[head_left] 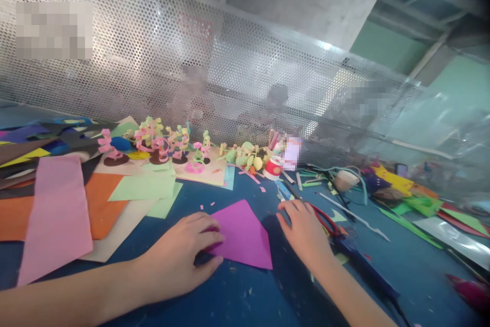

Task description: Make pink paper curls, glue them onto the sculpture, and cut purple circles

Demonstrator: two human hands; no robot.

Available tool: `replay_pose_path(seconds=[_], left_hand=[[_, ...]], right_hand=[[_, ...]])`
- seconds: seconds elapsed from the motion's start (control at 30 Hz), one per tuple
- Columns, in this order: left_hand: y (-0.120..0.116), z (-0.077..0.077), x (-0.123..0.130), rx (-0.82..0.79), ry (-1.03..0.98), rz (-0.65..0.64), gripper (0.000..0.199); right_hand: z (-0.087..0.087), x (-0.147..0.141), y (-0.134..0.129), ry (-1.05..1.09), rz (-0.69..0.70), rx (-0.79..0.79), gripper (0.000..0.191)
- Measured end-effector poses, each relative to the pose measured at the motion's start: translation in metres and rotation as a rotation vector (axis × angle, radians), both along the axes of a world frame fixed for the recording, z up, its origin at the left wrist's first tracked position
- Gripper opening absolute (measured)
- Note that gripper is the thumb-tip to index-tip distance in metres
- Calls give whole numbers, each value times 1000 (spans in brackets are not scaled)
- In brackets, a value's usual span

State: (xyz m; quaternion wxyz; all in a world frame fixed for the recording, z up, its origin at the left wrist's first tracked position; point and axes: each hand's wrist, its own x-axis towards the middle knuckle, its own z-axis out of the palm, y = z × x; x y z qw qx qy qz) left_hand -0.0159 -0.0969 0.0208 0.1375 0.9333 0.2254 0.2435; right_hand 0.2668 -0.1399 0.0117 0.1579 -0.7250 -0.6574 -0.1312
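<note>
A magenta sheet of paper [245, 235] lies on the blue tabletop in front of me, with one corner pointing away. My left hand [191, 248] rests at its left edge, fingertips on the paper and thumb spread apart from the fingers. To the right of the sheet is my right hand [304, 230], palm down with fingers stretched forward and nothing visible in them. Just beside it lie red-handled scissors [324, 219], partly hidden by the hand. A dark blue tool with a cord [367, 266], perhaps a glue gun, lies right of my forearm.
Coloured paper sheets, including a pink one [57, 215], pile up at the left. Curled paper ornaments [161, 148] stand at the back beside a red and white paper cup [273, 168]. Paper scraps and strips cover the right side. A perforated metal screen [237, 72] closes off the far edge.
</note>
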Motion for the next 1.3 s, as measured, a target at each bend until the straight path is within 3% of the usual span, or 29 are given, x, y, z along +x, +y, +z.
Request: replay_pose_path(seconds=[0.17, 0.3, 0.43, 0.6, 0.77, 0.97, 1.07, 1.17, 1.3], left_hand=[[-2, 3, 1, -15, 3, -38, 24], [-2, 2, 1, -11, 5, -53, 24], [1, 2, 1, -13, 36, -77, 28], [-1, 4, 3, -33, 54, -68, 27], [-6, 6, 4, -35, 63, -81, 31], [-4, 5, 3, -35, 69, -92, 30], [-4, 5, 0, -24, 66, -88, 29], [-4, 4, -2, -20, 60, -84, 29], [-3, 1, -1, -31, 56, -82, 29]], right_hand=[[-11, 23, 1, -101, -76, -41, 25], [-12, 23, 3, -123, -86, -63, 30], [-9, 18, 1, -129, -80, -63, 33], [-4, 13, 1, -120, -90, -47, 22], [12, 11, 32, -50, -36, -31, 28], [37, 34, 114, 165, -173, 76, 57], [40, 44, 140, 331, -226, 87, 43], [39, 48, 143, 506, -245, 86, 28], [53, 44, 123, 765, -248, 162, 33]])
